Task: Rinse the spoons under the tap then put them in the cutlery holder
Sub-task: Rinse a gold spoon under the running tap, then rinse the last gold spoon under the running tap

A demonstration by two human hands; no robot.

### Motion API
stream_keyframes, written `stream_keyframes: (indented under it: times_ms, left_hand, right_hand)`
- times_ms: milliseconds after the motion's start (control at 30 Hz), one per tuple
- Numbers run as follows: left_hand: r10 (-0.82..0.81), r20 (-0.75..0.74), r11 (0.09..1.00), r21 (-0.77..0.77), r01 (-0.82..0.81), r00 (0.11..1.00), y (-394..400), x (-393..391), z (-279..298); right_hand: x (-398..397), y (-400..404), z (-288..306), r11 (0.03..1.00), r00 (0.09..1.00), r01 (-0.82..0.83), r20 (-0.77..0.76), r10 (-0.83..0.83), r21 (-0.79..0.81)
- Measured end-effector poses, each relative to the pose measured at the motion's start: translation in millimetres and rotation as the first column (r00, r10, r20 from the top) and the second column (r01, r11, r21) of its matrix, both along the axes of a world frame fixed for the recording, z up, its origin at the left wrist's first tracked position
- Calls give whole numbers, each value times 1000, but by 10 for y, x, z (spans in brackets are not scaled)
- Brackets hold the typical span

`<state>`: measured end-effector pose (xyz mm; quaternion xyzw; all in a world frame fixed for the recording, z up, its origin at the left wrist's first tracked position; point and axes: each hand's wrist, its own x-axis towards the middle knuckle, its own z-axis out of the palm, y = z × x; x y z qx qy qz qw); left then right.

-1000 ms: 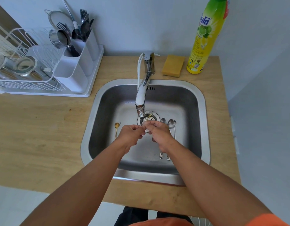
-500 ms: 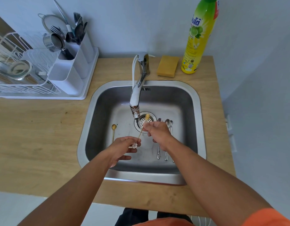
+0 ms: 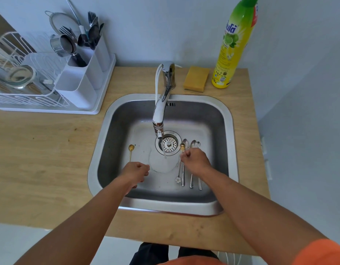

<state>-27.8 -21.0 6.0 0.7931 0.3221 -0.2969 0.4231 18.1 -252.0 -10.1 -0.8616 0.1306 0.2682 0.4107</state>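
Observation:
In the steel sink point(image 3: 225, 119) the tap point(image 3: 160, 109) runs a thin stream by the drain. My right hand point(image 3: 196, 160) is pinched on a gold spoon with a flower end point(image 3: 178, 177), held just left of three silver spoons point(image 3: 192, 180) that lie on the sink floor. My left hand point(image 3: 136, 171) is curled shut with nothing visible in it, just below the handle of a second gold spoon point(image 3: 130, 149) lying at the left. The white cutlery holder point(image 3: 82, 83) stands on the drying rack tray at the back left, with forks and spoons in it.
A white wire dish rack point(image 3: 21, 92) with bowls and a steel cup fills the back left of the wooden counter point(image 3: 41, 159). A yellow sponge point(image 3: 196, 79) and a tall dish soap bottle point(image 3: 232, 48) stand behind the sink at the right.
My left hand let go of the gold spoon's flower end and moved left toward the other gold spoon. My right hand carried the gold spoon from under the stream to beside the silver spoons.

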Motion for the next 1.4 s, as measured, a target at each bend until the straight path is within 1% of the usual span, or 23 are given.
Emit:
stream_keyframes:
  times_ms: [100, 233, 367, 467, 633, 800, 900, 1100, 1200, 1400]
  left_hand:
    - [-35, 29, 986, 165, 29, 999, 55, 69, -70]
    - [-141, 60, 922, 371, 109, 988, 146, 127, -127]
    - [-162, 65, 879, 464, 114, 985, 212, 192, -145]
    - [-211, 20, 831, 530, 169, 977, 245, 232, -164]
    - [-216, -13, 812, 553, 187, 976, 290, 262, -255]
    - [-246, -47, 802, 551, 231, 968, 347, 280, -328]
    - [-258, -43, 794, 560, 237, 965, 362, 278, -391]
    - [-266, -32, 788, 568, 237, 964, 376, 316, -492]
    - [-259, -35, 785, 574, 231, 965, 376, 327, -536]
    - [-234, -50, 799, 558, 222, 971, 381, 337, -565]
  right_hand:
    - [50, -149, -49, 993, 1000, 0, -7, -1, -121]
    - [139, -261, -77, 972, 999, 23, -32, -31, -233]
    - [180, -261, -80, 935, 1000, 9, -19, -16, -355]
    - [220, -250, -113, 915, 1000, -26, -20, 20, -403]
    - [299, -280, -156, 891, 998, -48, -54, 26, -451]
    - [378, -288, -64, 884, 989, -106, -143, 45, -456]
    - [421, -307, -48, 872, 983, -129, -180, 48, -473]
    - [394, -241, -191, 852, 993, -96, -112, 45, -514]
    - [339, -222, -237, 846, 994, -84, -103, 35, -527]
    - [265, -240, -203, 869, 998, -3, -54, -27, -494]
